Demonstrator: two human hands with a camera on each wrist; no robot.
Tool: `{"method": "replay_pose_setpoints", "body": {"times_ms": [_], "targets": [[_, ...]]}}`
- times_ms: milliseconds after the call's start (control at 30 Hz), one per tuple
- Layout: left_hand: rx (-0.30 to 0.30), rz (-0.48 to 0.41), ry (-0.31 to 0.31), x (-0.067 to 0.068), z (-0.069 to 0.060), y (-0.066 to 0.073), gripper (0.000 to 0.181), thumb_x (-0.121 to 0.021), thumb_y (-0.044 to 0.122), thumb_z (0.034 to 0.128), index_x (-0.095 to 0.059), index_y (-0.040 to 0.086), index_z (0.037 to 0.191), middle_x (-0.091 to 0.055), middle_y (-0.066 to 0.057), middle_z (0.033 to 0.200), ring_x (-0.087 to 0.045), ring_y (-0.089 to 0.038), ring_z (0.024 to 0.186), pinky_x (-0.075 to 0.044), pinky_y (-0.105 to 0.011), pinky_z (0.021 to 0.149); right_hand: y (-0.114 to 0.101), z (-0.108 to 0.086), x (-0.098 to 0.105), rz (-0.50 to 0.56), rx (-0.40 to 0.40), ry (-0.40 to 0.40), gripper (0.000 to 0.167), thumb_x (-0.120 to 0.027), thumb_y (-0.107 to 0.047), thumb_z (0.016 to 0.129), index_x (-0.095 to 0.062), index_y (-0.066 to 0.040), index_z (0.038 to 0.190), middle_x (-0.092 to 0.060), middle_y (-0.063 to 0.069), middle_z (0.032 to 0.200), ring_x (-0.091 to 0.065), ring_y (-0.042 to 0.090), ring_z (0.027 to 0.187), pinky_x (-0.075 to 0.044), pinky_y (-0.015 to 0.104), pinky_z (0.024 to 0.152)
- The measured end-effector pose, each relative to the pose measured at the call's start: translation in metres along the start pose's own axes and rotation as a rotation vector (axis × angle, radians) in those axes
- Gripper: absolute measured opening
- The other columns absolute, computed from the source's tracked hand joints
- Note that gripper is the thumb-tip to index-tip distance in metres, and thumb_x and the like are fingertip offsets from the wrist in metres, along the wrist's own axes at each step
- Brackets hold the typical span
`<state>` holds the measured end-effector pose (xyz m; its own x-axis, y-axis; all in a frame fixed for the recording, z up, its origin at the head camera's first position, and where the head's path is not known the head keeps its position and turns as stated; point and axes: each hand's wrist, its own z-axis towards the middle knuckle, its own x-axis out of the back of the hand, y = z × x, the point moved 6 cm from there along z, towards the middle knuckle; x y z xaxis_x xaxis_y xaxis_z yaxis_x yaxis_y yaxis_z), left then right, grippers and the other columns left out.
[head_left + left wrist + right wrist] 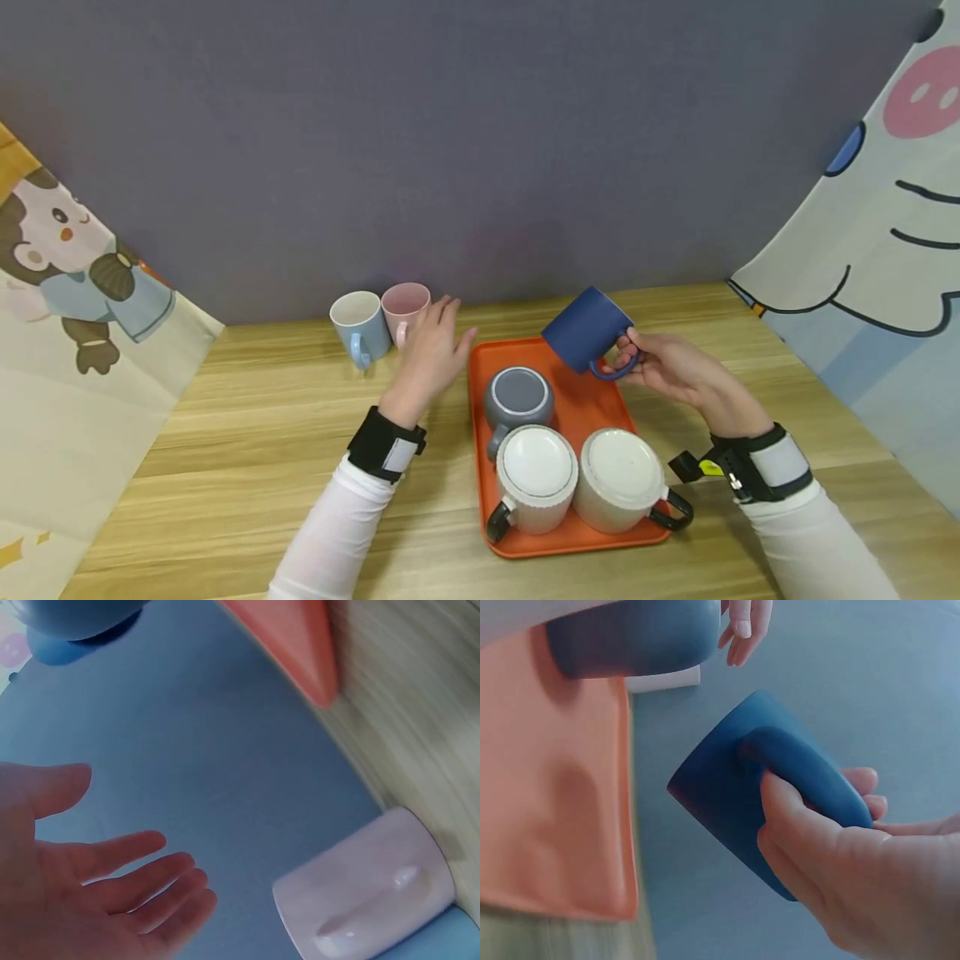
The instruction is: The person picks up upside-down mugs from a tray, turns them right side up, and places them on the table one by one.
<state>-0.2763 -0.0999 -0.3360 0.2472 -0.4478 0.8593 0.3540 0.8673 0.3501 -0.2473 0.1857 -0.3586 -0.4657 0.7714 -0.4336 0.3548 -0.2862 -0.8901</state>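
Note:
A dark blue mug (587, 329) hangs tilted above the back right part of the orange tray (592, 404); the right hand (675, 367) grips its handle. In the right wrist view, fingers of the right hand (855, 862) curl around the handle of the blue mug (735, 802). The left hand (429, 358), fingers extended, holds nothing and is beside the pink mug (405, 307). From the left wrist view, a gap separates the left hand (112, 885) from the pink mug (367, 892). On the tray, a grey mug (519, 396) stands upside down.
Two whitish mugs with black handles, one (537, 479) at the tray's front left and one (618, 479) at its front right, rest upside down. A light blue mug (362, 327) stands upright left of the pink one. A grey wall (465, 150) rises behind the wooden table (247, 450).

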Motion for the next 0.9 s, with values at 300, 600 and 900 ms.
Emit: {"method": "replay_pose_setpoints", "body": {"times_ms": [300,600,900], "targets": [[-0.027,-0.070,0.068,0.006,0.006,0.017,0.049,-0.053,0.033,0.0964,-0.052,-0.002,0.129,-0.054,-0.020,0.127,-0.048,-0.036,0.119,-0.037,-0.048,0.103,-0.006,0.015,-0.004,0.140,0.003,0.042,0.024,-0.026,-0.017,0.105,-0.042,-0.003,0.095,-0.044,0.002,0.081,-0.047,0.011,0.075,-0.050,0.034,0.090],[-0.020,-0.171,0.126,0.010,0.011,0.034,0.041,-0.053,0.030,0.0960,-0.059,-0.002,0.121,-0.057,-0.019,0.120,-0.048,-0.035,0.112,-0.040,-0.044,0.098,-0.013,0.025,-0.011,0.163,0.032,0.035,0.020,-0.028,-0.017,0.104,-0.040,-0.003,0.096,-0.043,0.002,0.081,-0.047,0.012,0.076,-0.050,0.035,0.091],[-0.029,-0.294,0.185,0.016,0.011,0.049,0.033,-0.054,0.029,0.0960,-0.067,0.002,0.110,-0.061,-0.015,0.106,-0.050,-0.031,0.101,-0.042,-0.040,0.087,-0.023,0.028,-0.018,0.236,0.089,-0.038,0.023,-0.027,-0.016,0.104,-0.040,-0.002,0.094,-0.045,0.003,0.081,-0.049,0.013,0.076,-0.049,0.038,0.094]]}}
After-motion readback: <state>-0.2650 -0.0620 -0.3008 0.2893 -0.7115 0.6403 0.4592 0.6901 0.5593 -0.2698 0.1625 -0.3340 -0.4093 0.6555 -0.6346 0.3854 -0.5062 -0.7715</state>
